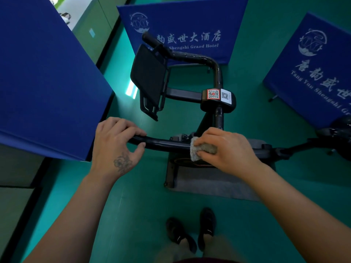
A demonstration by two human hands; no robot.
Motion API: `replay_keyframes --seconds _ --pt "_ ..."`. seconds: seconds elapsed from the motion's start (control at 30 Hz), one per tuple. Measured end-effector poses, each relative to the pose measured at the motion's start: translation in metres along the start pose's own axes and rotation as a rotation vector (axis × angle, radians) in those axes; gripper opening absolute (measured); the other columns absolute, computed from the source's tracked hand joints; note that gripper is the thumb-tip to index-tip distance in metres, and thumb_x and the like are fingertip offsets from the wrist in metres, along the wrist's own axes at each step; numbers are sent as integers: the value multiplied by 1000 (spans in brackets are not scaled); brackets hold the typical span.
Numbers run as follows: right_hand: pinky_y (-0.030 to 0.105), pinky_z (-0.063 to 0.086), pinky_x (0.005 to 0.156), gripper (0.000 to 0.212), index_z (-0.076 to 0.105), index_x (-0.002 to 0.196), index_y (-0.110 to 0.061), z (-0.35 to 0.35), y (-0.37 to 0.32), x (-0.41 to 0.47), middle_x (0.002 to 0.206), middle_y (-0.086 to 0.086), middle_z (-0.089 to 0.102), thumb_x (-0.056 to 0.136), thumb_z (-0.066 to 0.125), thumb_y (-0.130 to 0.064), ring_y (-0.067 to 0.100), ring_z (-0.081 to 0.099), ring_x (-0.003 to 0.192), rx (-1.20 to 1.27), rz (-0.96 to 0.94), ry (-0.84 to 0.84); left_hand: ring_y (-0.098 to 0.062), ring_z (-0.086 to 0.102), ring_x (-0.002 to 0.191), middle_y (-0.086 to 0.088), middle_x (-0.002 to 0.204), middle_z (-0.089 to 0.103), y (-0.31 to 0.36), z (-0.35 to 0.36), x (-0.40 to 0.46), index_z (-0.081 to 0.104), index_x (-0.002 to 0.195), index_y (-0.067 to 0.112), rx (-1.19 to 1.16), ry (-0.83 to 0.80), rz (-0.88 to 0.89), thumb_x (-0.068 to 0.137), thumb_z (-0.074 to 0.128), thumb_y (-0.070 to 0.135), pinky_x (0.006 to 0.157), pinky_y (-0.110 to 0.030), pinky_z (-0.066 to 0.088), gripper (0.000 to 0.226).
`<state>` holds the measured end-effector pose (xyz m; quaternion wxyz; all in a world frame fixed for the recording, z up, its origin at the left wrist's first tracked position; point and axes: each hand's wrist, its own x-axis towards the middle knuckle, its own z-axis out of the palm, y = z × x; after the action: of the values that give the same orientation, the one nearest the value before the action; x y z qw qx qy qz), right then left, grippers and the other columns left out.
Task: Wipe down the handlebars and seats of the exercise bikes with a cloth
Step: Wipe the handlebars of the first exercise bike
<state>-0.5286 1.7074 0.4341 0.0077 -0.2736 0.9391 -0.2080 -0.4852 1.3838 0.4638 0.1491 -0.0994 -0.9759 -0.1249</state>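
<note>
A black exercise bike stands below me, its near handlebar [167,144] running across the middle of the view. My left hand [115,147] grips the bar's left end, fingers curled over the top and thumb under it. My right hand [226,149] holds a grey cloth [198,150] wrapped around the bar to the right of centre. The far handlebar [191,58] curves away behind the black console [149,76]. A black seat [340,131] shows partly at the right edge.
Blue hotel-branded barrier panels stand at the left [43,78], back [182,25] and right [311,69] on the green floor. A grey mat [214,184] lies under the bike's base. My feet in black shoes [190,234] are just behind the bike.
</note>
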Motion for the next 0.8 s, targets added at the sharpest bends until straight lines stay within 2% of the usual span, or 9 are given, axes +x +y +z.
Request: replay_keyframes --seconds 0.1,0.2,0.3,0.4,0.47,0.63,0.67,0.8 --pt "23 33 55 23 74 112 -42 2 -15 9 105 -19 66 89 70 -45 12 67 75 -19 -40 25 -20 56 102 14 98 68 4 -2 3 78 101 29 -6 4 1 86 72 38 101 -36 30 19" --pt "21 27 52 24 75 114 -40 9 -35 21 105 -17 66 91 72 -44 13 64 69 -23 -86 30 -18 55 101 14 97 67 7 0 5 78 101 28 -29 -19 5 87 71 39 98 -34 30 19" --pt "21 29 51 23 75 114 -40 12 -38 22 106 -17 66 91 73 -43 14 65 68 -20 -84 35 -18 53 99 15 96 67 6 3 6 77 99 28 -19 -26 14 87 71 39 93 -35 30 17" --pt "26 45 54 23 74 114 -42 8 -24 13 108 -17 66 91 72 -45 14 67 75 3 -53 32 -20 53 98 15 95 67 5 5 5 76 95 28 8 -10 46 87 72 37 92 -36 30 13" --pt "28 49 58 23 73 114 -44 5 -11 4 111 -19 65 91 71 -47 13 68 79 5 -24 17 -22 53 97 14 95 67 5 6 4 76 95 27 10 6 57 87 72 36 92 -37 30 12" --pt "18 28 53 22 76 109 -43 -1 11 -13 113 -20 66 88 71 -46 13 68 75 3 10 27 -22 52 97 13 95 66 5 7 4 76 94 26 19 15 59 87 73 35 91 -36 28 12" --pt "19 29 52 22 76 109 -42 0 10 -12 112 -19 67 87 72 -44 14 68 74 -5 2 29 -22 52 97 13 95 66 5 7 4 76 94 26 19 16 61 87 73 35 91 -36 27 12" --pt "31 50 56 23 75 111 -42 5 -11 4 109 -18 65 89 72 -42 16 68 76 -13 -30 29 -21 52 96 13 95 66 6 8 5 76 93 27 4 26 60 87 74 34 91 -35 27 10"
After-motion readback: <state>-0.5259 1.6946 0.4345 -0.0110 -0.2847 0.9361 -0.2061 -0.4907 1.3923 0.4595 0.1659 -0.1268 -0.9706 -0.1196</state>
